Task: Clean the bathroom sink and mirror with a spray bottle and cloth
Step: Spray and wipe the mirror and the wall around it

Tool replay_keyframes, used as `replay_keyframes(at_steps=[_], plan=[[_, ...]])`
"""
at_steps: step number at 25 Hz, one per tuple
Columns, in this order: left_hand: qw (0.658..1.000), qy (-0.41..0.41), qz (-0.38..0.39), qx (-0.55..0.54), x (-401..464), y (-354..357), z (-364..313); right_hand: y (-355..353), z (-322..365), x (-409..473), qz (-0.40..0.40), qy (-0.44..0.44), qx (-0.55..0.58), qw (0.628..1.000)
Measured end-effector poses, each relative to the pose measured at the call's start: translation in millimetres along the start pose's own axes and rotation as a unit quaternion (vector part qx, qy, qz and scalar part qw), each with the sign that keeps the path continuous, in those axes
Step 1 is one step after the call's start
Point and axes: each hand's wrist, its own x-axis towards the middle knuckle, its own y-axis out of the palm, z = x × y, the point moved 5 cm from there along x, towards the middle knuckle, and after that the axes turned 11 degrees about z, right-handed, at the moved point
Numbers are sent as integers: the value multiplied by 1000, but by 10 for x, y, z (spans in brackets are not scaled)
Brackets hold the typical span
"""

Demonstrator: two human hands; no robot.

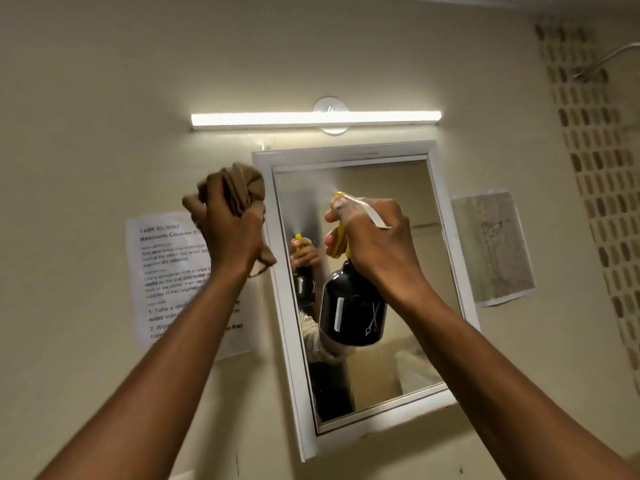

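at frame centre the white-framed mirror (408,271) is misted, not yet wiped; the sink is out of view. the right hand (377,244) squeezes the black spray bottle (351,306); the left hand (230,230) grips a bunched brown cloth (239,185) at the mirror's left edge.

Wall sheet (173,271): "TASK ID", "Bathroom Counter"; scissors icon on spray bottle (351,306).

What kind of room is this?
Probably a bathroom: a white-framed mirror hangs under a strip light, a shower head pokes out at the right, and the taped sheet reads "Bathroom Counter".
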Motion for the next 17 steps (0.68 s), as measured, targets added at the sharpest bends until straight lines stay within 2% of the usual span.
replay_keyframes(at_steps=[4,8,13,17], plan=[[992,18,52,110,536,246,-208,-309,-82,147,-70,20,-82,994],[973,18,102,205,691,530,-157,-793,-194,139,-124,58,-87,987],[953,37,62,295,793,711,-191,-1333,-284,150,-186,62,-85,977],[940,54,53,332,873,877,-267,-1520,-392,142,-177,78,-82,978]])
